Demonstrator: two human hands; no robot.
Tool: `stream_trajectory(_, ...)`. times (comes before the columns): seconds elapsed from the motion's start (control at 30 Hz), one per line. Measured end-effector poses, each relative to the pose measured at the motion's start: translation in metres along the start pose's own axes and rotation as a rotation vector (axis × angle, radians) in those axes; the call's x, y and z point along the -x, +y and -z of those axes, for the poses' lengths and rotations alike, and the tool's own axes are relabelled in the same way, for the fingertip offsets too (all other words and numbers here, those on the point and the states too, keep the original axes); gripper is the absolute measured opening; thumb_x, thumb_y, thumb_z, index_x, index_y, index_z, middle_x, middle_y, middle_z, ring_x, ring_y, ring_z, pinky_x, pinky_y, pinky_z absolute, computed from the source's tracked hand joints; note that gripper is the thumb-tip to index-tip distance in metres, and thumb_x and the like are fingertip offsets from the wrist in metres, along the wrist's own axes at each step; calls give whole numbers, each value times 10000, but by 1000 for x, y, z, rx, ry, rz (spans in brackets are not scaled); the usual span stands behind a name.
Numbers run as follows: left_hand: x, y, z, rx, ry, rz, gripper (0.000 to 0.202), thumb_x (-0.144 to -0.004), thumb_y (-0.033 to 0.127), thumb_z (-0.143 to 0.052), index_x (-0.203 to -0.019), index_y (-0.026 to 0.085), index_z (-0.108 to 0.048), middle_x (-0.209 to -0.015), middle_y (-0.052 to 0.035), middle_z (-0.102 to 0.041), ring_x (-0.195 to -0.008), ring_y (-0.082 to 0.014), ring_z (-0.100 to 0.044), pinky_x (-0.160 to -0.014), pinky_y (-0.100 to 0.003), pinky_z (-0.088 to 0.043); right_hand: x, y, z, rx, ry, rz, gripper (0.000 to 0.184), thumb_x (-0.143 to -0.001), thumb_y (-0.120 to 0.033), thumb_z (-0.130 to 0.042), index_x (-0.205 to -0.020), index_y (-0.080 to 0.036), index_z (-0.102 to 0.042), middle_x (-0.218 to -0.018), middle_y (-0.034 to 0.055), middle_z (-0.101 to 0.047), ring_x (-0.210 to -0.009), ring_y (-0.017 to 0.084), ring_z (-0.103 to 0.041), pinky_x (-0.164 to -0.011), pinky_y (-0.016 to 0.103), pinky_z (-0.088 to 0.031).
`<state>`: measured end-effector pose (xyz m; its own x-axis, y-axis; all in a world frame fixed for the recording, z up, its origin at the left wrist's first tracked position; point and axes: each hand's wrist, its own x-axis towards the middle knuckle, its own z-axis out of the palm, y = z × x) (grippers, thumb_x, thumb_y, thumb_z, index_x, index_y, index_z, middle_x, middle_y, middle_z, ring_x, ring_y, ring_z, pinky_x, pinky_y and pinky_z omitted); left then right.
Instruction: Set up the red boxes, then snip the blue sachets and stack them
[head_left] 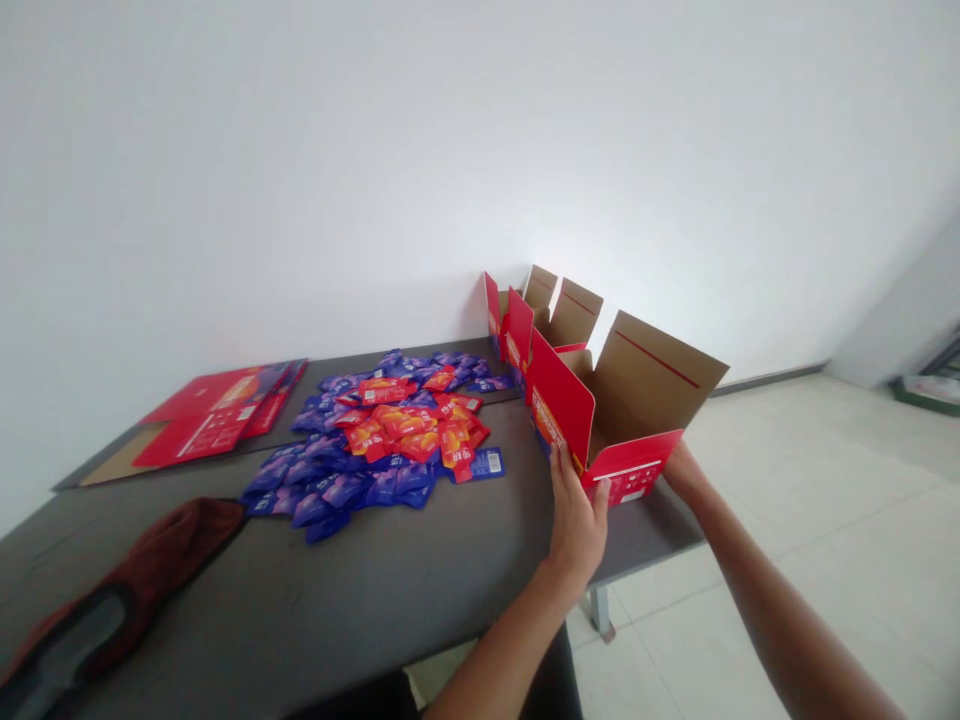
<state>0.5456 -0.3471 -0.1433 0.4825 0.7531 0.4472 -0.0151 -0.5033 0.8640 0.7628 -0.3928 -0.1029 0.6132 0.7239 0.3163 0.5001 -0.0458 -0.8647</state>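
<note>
An open red cardboard carton (600,420) stands on the table's (315,610) edge, its inside plain brown, its tall flaps raised, a red line across the far flap. The left hand (577,525) is clamped on the carton's near corner, fingers spread against the red wall. The right hand (684,472) touches the opposite end, its fingers hidden behind the carton, so its grip can't be told; the hands are apart. Behind the carton stand two more open cartons (540,320). Left of it lies a heap of blue and orange sachets (382,440), and beyond those, flattened red cartons (217,415).
</note>
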Motion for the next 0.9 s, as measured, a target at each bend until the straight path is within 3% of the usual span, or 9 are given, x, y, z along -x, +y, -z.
stream_trajectory(0.07,1,1,1,-1,7,-7,728,-1071,429,-436,-1654,112,-139,-1730,-218,-145,-1622,-295,-155,-1321,-451,-203,2,11,3,-41,-17,-25,423,-931,-569,-654,-757,-184,-639,-721,33,-672,-675,178,-637,-644,323,-569)
stream_trajectory(0.13,3,1,2,5,20,-13,722,-1069,427,-445,-1654,133,-139,-1730,-204,-152,-1620,-292,-161,-1321,-447,-205,10,16,7,-75,-19,-28,492,-901,-676,-604,-756,-208,-649,-762,87,-714,-760,247,-679,-702,369,-587)
stream_trajectory(0.23,6,1,5,20,37,-29,720,-1066,406,-465,-1648,155,-126,-1723,-198,-163,-1614,-291,-178,-1316,-458,-220,26,17,12,-142,-80,-14,723,-875,-869,-415,-981,-213,-702,-994,162,-760,-939,316,-722,-814,419,-607)
stream_trajectory(0.3,9,1,7,7,57,-36,714,-1058,391,-484,-1636,154,-138,-1701,-212,-196,-1600,-301,-209,-1305,-478,-242,36,18,13,-214,-145,2,831,-794,-951,-431,-1140,-237,-676,-1121,173,-751,-999,338,-734,-839,443,-619)
stream_trajectory(0.37,12,0,10,-41,84,-30,696,-1043,393,-514,-1608,138,-195,-1643,-235,-278,-1561,-322,-280,-1282,-505,-276,44,20,11,-260,-173,14,791,-724,-902,-627,-1207,-276,-644,-1187,148,-744,-1029,334,-739,-862,443,-628)
stream_trajectory(0.47,16,-1,14,-133,102,15,601,-1022,406,-555,-1515,129,-349,-1501,-244,-419,-1442,-353,-417,-1221,-544,-341,49,21,5,-242,-137,-2,594,-740,-666,-815,-1172,-294,-648,-1176,101,-758,-1040,305,-742,-899,427,-634)
stream_trajectory(0.63,18,1,17,-154,58,33,452,-1033,314,-511,-1437,133,-422,-1410,-232,-477,-1344,-343,-488,-1153,-526,-409,46,17,-7,-218,-80,10,477,-809,-576,-793,-1150,-271,-659,-1165,84,-765,-1062,283,-736,-925,409,-633)
stream_trajectory(0.9,19,-1,18,-143,-9,1,509,-1002,143,-457,-1501,117,-356,-1465,-224,-439,-1424,-324,-417,-1206,-503,-373,43,14,-13,-205,-64,7,510,-791,-577,-800,-1174,-273,-652,-1205,77,-744,-1112,282,-713,-992,428,-596)
